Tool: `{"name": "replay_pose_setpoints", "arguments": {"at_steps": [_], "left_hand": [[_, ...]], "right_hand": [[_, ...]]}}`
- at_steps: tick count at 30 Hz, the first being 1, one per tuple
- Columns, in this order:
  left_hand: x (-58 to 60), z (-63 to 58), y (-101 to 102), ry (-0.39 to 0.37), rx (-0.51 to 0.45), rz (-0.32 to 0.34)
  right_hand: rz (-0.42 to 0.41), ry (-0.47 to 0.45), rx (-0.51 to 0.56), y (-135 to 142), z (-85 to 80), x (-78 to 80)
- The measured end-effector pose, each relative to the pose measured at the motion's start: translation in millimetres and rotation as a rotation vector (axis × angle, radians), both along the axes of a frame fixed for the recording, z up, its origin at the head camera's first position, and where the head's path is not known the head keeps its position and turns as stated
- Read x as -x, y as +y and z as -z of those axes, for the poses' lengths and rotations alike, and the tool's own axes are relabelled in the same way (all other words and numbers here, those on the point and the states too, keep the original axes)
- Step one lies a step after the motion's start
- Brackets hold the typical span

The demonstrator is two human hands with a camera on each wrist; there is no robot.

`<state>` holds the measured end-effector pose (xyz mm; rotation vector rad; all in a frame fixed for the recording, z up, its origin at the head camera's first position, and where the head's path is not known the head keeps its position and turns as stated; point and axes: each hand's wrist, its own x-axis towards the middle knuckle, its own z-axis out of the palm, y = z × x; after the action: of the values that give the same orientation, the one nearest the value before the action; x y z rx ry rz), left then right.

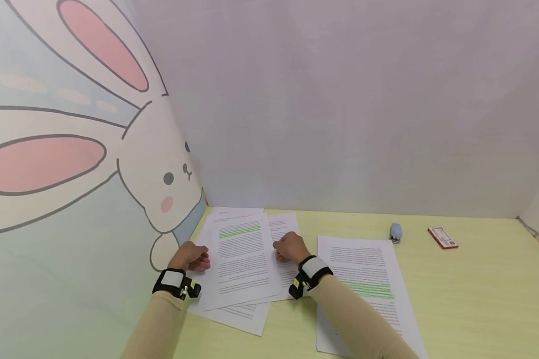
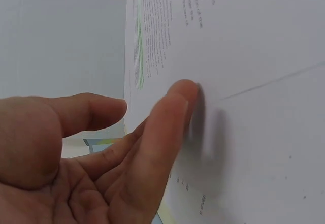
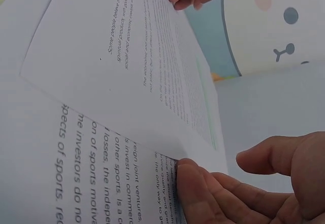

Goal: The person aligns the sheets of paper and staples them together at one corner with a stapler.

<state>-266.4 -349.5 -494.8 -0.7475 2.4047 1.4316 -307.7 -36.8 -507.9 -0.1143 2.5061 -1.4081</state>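
A printed sheet (image 1: pixel 242 271) with a green highlighted band lies on top of several loose, overlapping printed sheets at the left of the table. Beside its left edge is my left hand (image 1: pixel 190 257); in the left wrist view its fingertips (image 2: pixel 170 115) touch paper, with the thumb held apart. My right hand (image 1: pixel 291 247) rests at the top sheet's right edge, over a lower sheet (image 1: pixel 287 227). Seen from the right wrist, the fingertips (image 3: pixel 190 183) touch the paper near that edge and the thumb stands away from them. Neither hand pinches a sheet.
Under my right forearm lies another printed stack (image 1: pixel 361 257) with a green highlighted band. A blue stapler (image 1: pixel 396 232) and a small red-edged card or box (image 1: pixel 442 238) stand farther right on the yellow table (image 1: pixel 476 299). A rabbit-printed wall (image 1: pixel 94 279) borders the left side.
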Motion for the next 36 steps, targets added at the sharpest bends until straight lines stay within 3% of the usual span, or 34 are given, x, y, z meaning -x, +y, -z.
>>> {"name": "replay_pose_setpoints", "arguments": {"at_steps": [11,22,31,36], "left_hand": [[5.3,6.7,3,-0.007,0.026,-0.007],[5.2,14.8,6,0.002,0.088,0.000],[3.7,18.5,3,0.038,0.089,-0.016],[2.5,14.8,5,0.039,0.072,0.009]], "right_hand": [[-0.029,-0.018,0.029,-1,2.7,-1.4],[-0.108,0.040,0.024,-5,12.9,-4.1],[-0.100,-0.056,0.151,-3,19.1,0.0],[-0.096,-0.052,0.156,-2,17.7,0.8]]}}
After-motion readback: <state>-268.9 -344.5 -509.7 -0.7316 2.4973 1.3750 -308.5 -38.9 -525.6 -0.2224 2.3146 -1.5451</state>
